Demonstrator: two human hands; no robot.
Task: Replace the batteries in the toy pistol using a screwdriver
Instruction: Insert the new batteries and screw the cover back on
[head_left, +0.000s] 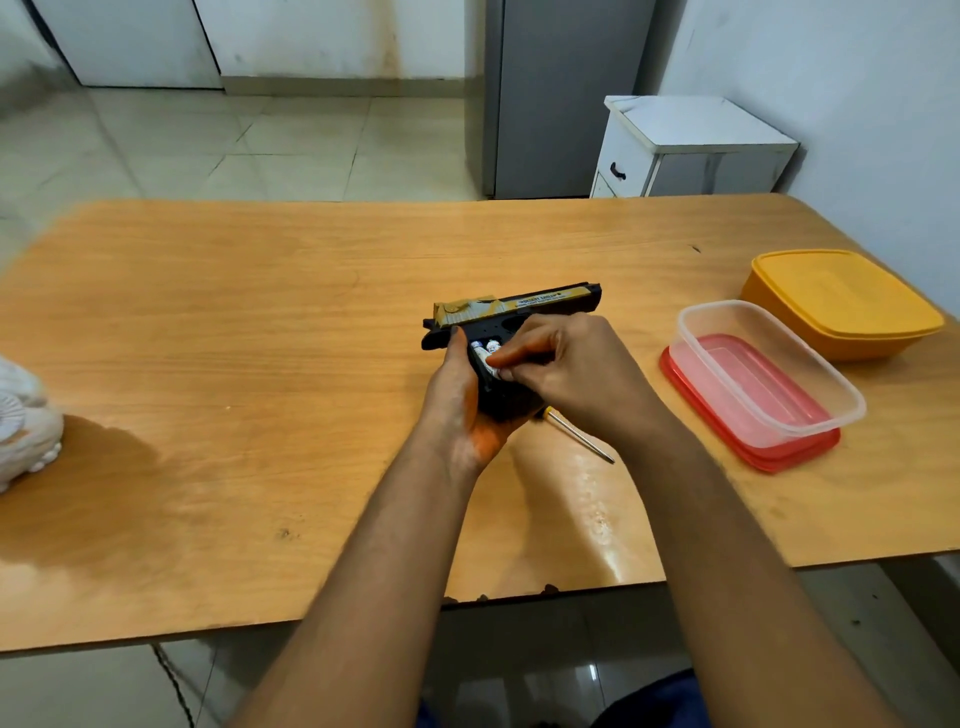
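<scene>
Left hand (457, 395) around toy pistol (511, 322) grip; right hand (566, 374) fingertips on batteries (485, 353)

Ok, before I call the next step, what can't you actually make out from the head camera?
- Screwdriver handle: hidden under the right hand.
- Batteries in the toy pistol grip: too small and finger-covered to count or read polarity.
- Compartment cover and screw: not visible anywhere.
- White object: cut off by the left edge.

Black toy pistol (488, 332) with gold slide; orange tub (836, 306); red lid (748, 426); white batteries (485, 353)
</scene>
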